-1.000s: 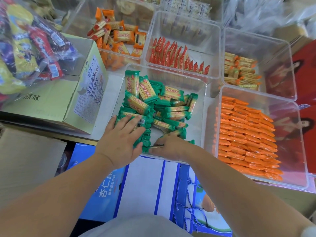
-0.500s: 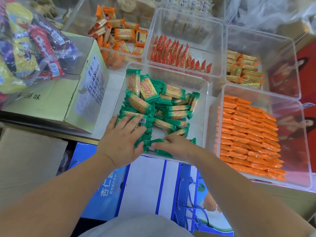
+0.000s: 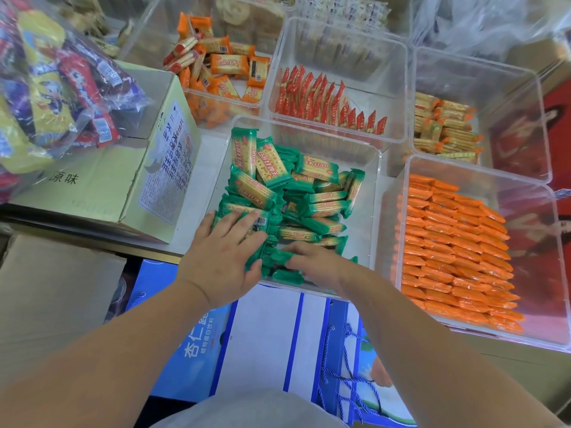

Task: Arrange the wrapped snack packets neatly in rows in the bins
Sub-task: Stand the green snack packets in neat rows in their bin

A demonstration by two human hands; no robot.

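Right now your left hand (image 3: 222, 257) lies flat on the green cracker packets (image 3: 318, 171) at the near left corner of their clear bin (image 3: 369, 211). Its grip is spread, with the fingers straight over the tops and the thumb against the near end of a short row standing on edge. Your right hand (image 3: 315, 264) sits just beside it, fingers pointing left and touching that same row; I cannot tell whether this grip pinches a packet. The other green packets lie in a loose heap across the bin's middle and far left. Bare floor shows along the bin's right wall. Both hands are just inside the near wall. A cardboard box (image 3: 102, 186) stands just left of the bin, the bin of orange packets (image 3: 531, 242) is just right of it, and the bin of red packets (image 3: 340, 57) is behind.
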